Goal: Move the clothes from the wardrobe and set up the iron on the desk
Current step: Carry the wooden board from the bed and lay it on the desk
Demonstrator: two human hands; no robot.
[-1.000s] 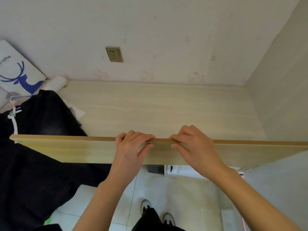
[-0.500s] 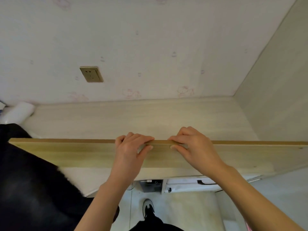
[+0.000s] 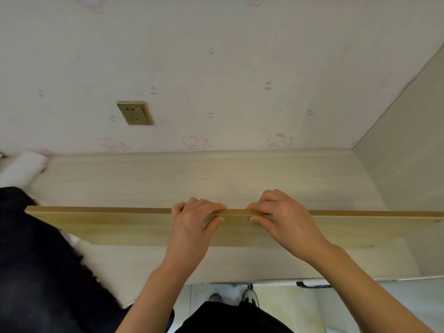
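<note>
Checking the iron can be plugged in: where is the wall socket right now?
In the head view the wall socket sits on the wallpapered wall, left of centre, above the desk and up-left of the left hand.

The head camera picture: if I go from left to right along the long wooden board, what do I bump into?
black clothes → board's left end → left hand → right hand → side panel
</note>
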